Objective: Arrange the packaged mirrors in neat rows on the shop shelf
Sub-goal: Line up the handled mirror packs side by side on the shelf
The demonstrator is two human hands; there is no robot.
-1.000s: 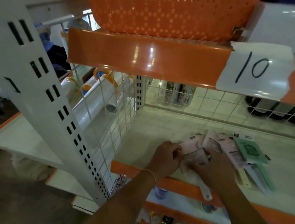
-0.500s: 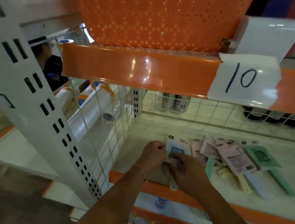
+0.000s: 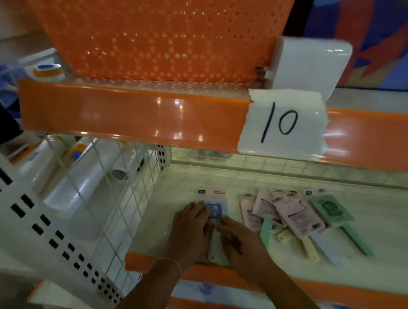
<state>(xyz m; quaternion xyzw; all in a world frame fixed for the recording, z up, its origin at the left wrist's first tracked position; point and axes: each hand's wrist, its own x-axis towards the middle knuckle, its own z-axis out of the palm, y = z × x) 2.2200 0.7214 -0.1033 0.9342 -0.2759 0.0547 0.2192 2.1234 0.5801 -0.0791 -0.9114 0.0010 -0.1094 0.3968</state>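
A white-handled mirror in a pack with a blue label (image 3: 215, 210) lies flat at the left end of the white shelf (image 3: 384, 249). My left hand (image 3: 192, 227) lies flat on its left edge. My right hand (image 3: 240, 242) lies over its handle, fingers nearly straight. Right of it lie several more packaged mirrors: pink ones (image 3: 297, 217) overlapping each other and a green one (image 3: 331, 208) at the right end, handles toward the orange front lip.
A wire grid wall (image 3: 128, 198) bounds the shelf on the left, with white rolls (image 3: 89, 179) behind it. Above hangs an orange shelf edge with a paper label reading 10 (image 3: 281, 125) and an orange perforated basket (image 3: 170, 31). A lower shelf (image 3: 210, 289) shows below.
Both hands have moved left with the blue-labelled mirror, away from the pink packs, and laid it flat at the shelf's left end. The camera has tilted upward.
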